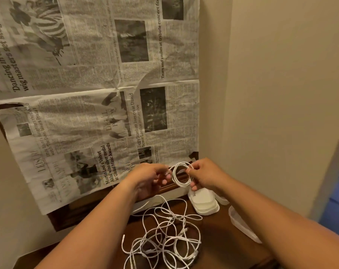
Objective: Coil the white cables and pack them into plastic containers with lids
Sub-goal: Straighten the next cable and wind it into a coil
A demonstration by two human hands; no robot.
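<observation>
- The coiled white cable (181, 174) hangs above the worktop (219, 237), held between both hands.
- The right hand (204, 174) pinches the coil's right side shut; the left hand (152, 176) grips its left side, fingers curled around a loose end.
- Below the coil, tangled cables (164, 235) sprawl.
- Right of that tangle sit stacked plastic containers (203, 202) and a lid (242, 224).
- Risk: a loosened pinch probably lets the coil spring open, dropping into the tangle.
</observation>
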